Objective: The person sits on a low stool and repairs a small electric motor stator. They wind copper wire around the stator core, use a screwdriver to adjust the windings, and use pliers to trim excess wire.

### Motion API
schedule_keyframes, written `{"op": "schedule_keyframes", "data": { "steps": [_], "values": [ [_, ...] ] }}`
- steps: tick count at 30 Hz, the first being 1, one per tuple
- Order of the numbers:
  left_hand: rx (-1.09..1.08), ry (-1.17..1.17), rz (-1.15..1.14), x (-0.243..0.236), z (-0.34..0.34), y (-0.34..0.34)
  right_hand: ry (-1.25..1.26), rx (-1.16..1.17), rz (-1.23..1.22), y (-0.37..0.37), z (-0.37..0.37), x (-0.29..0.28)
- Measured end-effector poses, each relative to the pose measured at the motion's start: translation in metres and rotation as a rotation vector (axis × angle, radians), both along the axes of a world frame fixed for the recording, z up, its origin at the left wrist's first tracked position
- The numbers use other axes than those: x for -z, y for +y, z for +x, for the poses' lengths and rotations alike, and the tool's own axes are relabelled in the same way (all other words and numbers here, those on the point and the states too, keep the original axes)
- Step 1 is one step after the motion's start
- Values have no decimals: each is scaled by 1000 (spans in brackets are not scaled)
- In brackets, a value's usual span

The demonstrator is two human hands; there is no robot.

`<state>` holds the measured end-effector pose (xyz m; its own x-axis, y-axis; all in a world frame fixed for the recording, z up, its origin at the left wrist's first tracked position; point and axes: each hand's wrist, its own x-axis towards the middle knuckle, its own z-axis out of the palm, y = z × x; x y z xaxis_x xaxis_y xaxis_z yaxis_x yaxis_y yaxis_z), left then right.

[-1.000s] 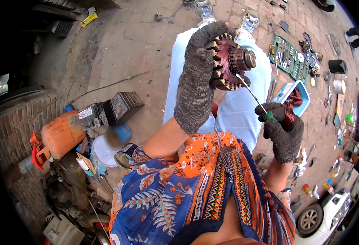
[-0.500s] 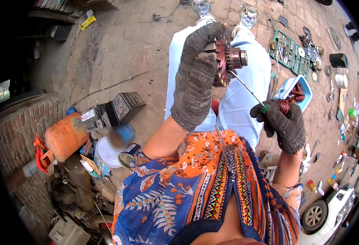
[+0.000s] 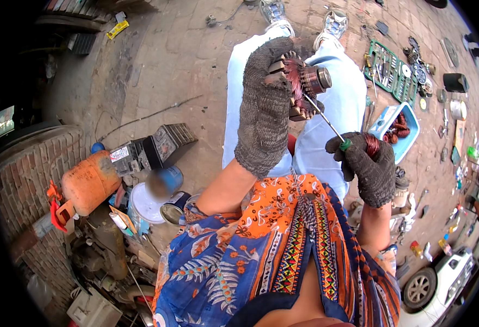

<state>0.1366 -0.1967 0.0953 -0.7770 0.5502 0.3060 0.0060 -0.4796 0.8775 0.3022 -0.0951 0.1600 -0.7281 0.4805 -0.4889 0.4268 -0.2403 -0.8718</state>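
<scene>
Left hand (image 3: 265, 103), in a coarse grey knit glove, has its grip closed around a motor armature (image 3: 300, 87): copper windings and slotted core toward the palm, the shaft end with the commutator pointing right and away from the body. The armature is held up in the air over the lap, above the pale blue trousers (image 3: 326, 117). Right hand (image 3: 368, 166), gloved the same, has its grip closed on the green-collared handle of a thin screwdriver (image 3: 326, 122); the shaft runs up and left, and its tip sits at the lower edge of the core, at or in a slot, exact contact not resolvable. Judgement: for clean work here the tip should stay low in the slot and be levered gently, with the left grip kept firm so the core cannot turn, and the blade angled away from the left fingers. Slipping onto the winding wire is the main hazard. Outward: a blue tray (image 3: 394, 124) holding copper coils lies just beyond the right hand on the brick paving; a green socket set (image 3: 387, 68) farther out; an orange gas cylinder (image 3: 89, 182) and paint tins (image 3: 144, 204) on the person's left.
</scene>
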Motion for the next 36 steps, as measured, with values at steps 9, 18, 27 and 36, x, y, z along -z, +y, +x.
{"op": "schedule_keyframes", "data": {
  "steps": [9, 18, 27, 36],
  "values": [
    [-21, -18, 10, -11, 7, -4, -58, 18, 48, -5, 1, -14],
    [-81, -2, -81, -24, -2, -12, -38, 12, 24, -2, 4, -7],
    [-25, -26, -89, -10, -8, -15, -14, 7, -59, -2, 1, -6],
    [-110, -73, -237, 5, -2, -16, 138, 113, -43, -18, 4, 17]
  ]
}}
